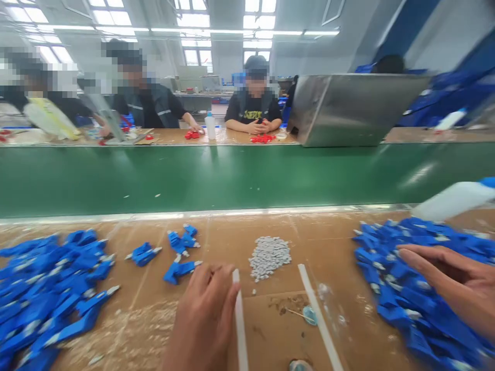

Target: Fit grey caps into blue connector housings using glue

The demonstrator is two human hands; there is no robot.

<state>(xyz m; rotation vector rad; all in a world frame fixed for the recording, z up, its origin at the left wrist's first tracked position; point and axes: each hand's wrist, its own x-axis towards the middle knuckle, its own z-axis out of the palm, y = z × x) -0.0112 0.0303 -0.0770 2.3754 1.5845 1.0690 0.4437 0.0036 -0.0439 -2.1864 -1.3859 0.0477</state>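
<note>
My left hand (207,314) is over the board in the lower middle, its fingers curled and closed. Whatever they may hold is hidden. Just beyond its knuckles lies a blue plastic part (180,271) with a pale tip. More loose blue parts (143,254) rest farther off to the left. My right hand (452,288) hovers over or touches the right-hand pile of blue plastic parts (390,288), thumb and fingertips brought together. I cannot make out what is between them. A heap of small grey pieces (269,256) lies between my hands.
A large pile of blue parts (42,293) covers the left side. Two white strips (319,317) run along the brown board, with a small bluish dish (309,315) between. A white bottle (452,201) leans at right. Beyond the green belt (232,178), several people sit, some handling red parts.
</note>
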